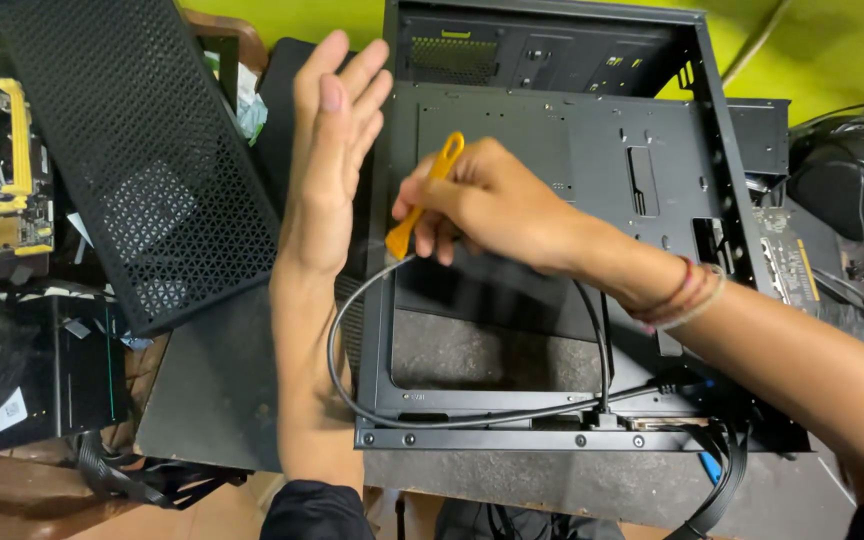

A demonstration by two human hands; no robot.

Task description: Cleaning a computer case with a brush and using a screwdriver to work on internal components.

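An open black computer case (572,160) lies on its side in front of me. My right hand (492,205) grips a yellow-handled screwdriver (422,195) over the case's inner metal tray, tip pointing down-left. My left hand (327,150) is raised flat and upright beside the case's left wall, fingers together and straight, holding nothing. A black cable (352,390) loops from near the screwdriver tip down along the case's front rail (512,438) and up again at the right.
A black perforated mesh panel (142,160) leans at the left. A motherboard with yellow parts (7,190) lies at the far left, with a dark box (42,370) below it. More cables and parts (852,200) crowd the right side.
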